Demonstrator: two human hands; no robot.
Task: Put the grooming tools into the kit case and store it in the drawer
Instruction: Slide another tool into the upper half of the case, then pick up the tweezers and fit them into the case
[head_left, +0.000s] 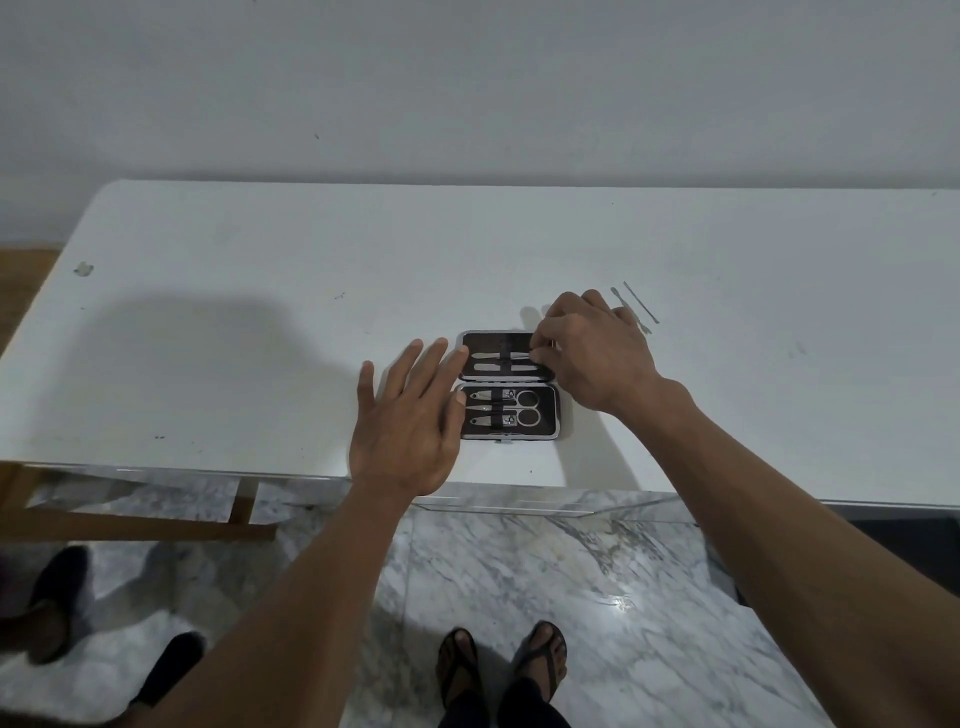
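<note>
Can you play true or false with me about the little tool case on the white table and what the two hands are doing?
1. The kit case lies open on the white table. True.
2. The scissors sit in the half of the case nearer the person. True.
3. The left hand holds the scissors. False: it lies flat and open, its fingers at the case's left edge.
4. Every tool is already in the case. False: two thin metal tools lie on the table beyond the right hand.
5. The right hand's fingers are at the far half of the case. True.
</note>
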